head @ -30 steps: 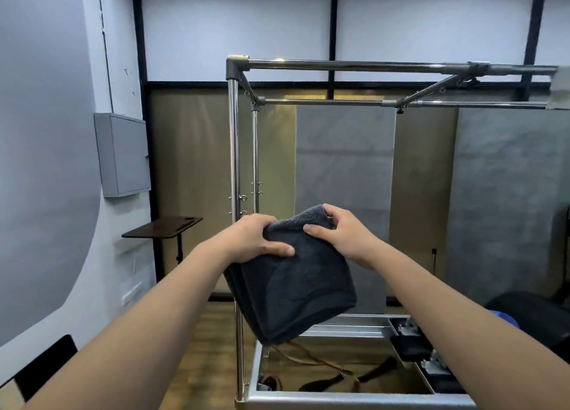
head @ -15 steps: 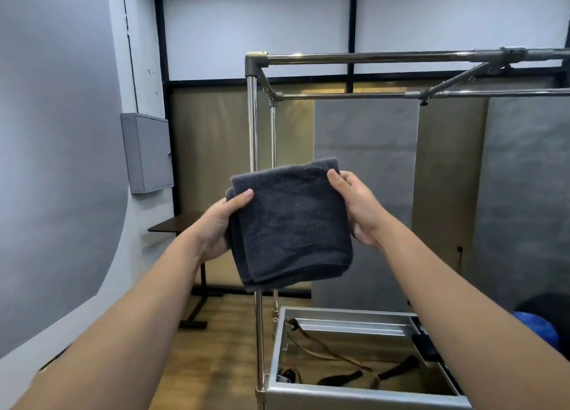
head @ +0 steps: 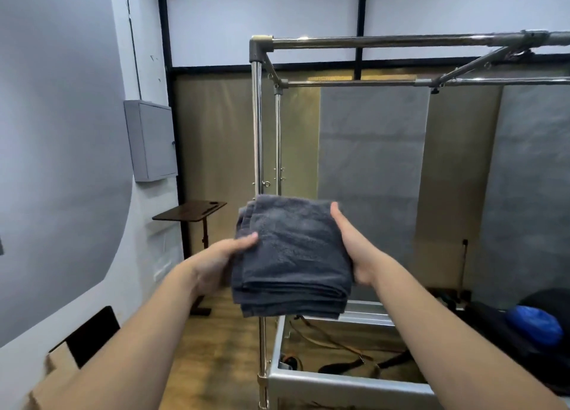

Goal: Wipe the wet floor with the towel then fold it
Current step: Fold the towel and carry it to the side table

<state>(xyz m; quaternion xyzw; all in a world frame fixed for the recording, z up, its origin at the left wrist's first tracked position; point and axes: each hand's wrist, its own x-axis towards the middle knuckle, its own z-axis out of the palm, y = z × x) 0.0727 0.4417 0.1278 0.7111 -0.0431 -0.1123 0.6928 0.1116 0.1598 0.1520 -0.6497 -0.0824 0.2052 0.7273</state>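
With arms outstretched, our left hand (head: 216,260) and right hand (head: 354,252) grip opposite sides of a folded, thick dark grey terry towel (head: 291,255), held in mid-air before a chrome-tubed frame (head: 257,126).

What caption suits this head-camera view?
Both hands, left hand and right hand, hold a folded dark grey towel before a metal frame.

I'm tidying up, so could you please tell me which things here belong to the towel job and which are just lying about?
In use: towel, left hand, right hand.
Lying about: metal frame, side table, wall cabinet, blue ball.
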